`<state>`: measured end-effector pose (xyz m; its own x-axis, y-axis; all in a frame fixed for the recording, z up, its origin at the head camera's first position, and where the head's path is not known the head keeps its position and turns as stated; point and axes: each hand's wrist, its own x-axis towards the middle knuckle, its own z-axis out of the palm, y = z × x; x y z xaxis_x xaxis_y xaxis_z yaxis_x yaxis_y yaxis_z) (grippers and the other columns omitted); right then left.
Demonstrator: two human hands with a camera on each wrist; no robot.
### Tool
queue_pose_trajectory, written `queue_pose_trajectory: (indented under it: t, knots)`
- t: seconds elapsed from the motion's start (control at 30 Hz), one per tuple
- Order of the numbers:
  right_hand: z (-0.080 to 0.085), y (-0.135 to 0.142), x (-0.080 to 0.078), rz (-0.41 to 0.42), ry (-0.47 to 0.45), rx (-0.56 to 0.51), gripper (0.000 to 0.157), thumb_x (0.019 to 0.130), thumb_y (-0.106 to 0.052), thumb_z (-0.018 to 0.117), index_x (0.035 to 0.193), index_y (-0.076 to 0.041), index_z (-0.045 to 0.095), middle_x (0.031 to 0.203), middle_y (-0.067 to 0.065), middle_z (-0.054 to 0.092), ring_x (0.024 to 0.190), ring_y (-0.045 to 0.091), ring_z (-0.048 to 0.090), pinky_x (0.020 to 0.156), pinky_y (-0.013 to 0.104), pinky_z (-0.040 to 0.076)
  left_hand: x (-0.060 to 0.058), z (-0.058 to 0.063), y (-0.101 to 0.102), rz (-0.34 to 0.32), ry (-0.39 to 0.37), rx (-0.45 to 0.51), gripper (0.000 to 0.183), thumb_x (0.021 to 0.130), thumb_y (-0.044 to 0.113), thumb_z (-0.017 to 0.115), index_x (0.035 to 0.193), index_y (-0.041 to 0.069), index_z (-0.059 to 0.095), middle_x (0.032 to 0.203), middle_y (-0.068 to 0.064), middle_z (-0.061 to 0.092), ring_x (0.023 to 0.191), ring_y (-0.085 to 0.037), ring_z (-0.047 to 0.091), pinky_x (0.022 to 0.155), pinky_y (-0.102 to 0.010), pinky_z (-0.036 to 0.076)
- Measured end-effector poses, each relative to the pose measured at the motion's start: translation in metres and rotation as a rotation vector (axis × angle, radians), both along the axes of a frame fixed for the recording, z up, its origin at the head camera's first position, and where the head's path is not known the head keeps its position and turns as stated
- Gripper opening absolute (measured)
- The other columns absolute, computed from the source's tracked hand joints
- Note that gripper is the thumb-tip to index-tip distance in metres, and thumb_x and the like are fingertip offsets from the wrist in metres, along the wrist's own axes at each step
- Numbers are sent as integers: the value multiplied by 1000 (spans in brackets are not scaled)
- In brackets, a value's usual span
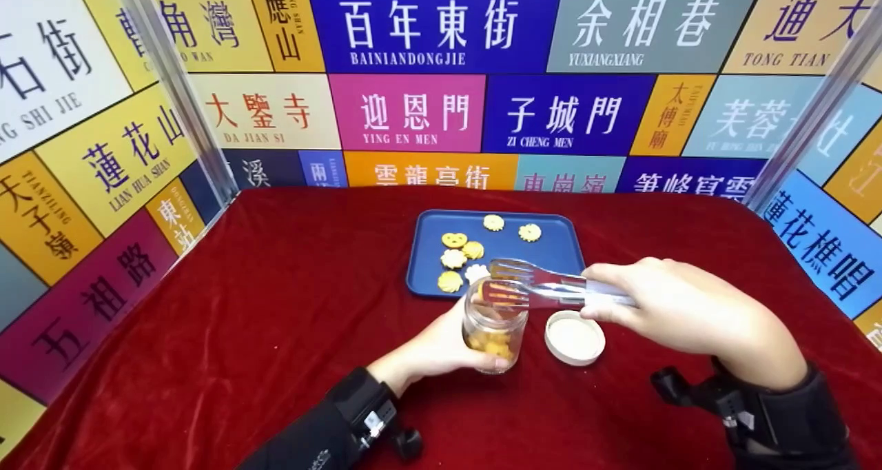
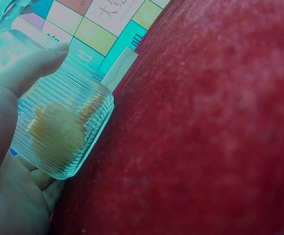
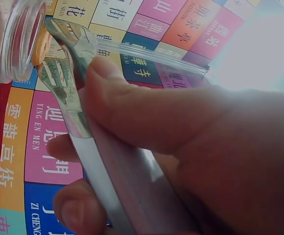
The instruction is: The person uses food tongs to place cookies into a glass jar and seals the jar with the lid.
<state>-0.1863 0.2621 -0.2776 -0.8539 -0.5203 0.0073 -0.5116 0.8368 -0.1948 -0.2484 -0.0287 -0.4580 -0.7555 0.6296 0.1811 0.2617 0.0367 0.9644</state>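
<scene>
My left hand [image 1: 437, 346] grips a clear ribbed glass jar [image 1: 513, 329], its thumb across the side and its mouth tilted toward the tongs. Several yellow cookies [image 2: 56, 129] lie in the jar's bottom. In my right hand [image 1: 668, 304] are metal serving tongs [image 1: 561, 291] with slotted heads, the thumb on one arm and fingers round the other. An orange-yellow cookie [image 3: 43, 45] sits at the jar's mouth, right at the tongs' tips in the right wrist view; I cannot tell whether they pinch it.
Behind the jar, a blue tray [image 1: 551, 256] bears several cookies, among them a pretzel-shaped one [image 1: 454, 240]. Right of the jar, a round cream lid [image 1: 574, 338] lies on the red cloth [image 1: 289, 277]. A wall of coloured sign panels [image 1: 413, 111] stands at the back.
</scene>
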Motion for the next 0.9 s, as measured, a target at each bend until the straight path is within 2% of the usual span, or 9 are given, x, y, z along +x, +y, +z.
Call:
queue_pose_trajectory:
  t: [0.13, 0.53, 0.77, 0.9]
  knots:
    - [-1, -1, 0, 5, 2, 8, 38, 101, -60, 64, 123, -29, 71, 78, -15, 58, 71, 7, 54, 62, 32, 41, 0, 0, 0, -2, -4, 0, 92, 79, 12, 94, 153, 22, 41, 132, 5, 68, 120, -14, 65, 111, -33, 49]
    - [0, -1, -1, -10, -33, 2, 38, 100, -58, 68, 124, -27, 70, 82, -14, 61, 69, 8, 54, 60, 31, 41, -1, -2, 1, -12, -15, 21, 95, 80, 11, 93, 155, 24, 38, 133, 3, 68, 121, -16, 65, 111, -34, 49]
    - [0, -2, 0, -10, -40, -10, 40, 100, -60, 66, 124, -28, 70, 82, -14, 61, 70, 7, 54, 61, 31, 42, -1, -2, 0, -1, -18, -2, 90, 80, 13, 93, 153, 23, 41, 132, 4, 69, 119, -15, 66, 107, -33, 52]
    - [0, -1, -1, -13, -8, -17, 39, 101, -57, 67, 126, -27, 69, 87, -14, 65, 74, 8, 56, 65, 33, 45, -1, -2, 1, 7, -25, 6, 87, 79, 12, 93, 150, 18, 42, 129, 1, 69, 116, -16, 67, 106, -33, 53]
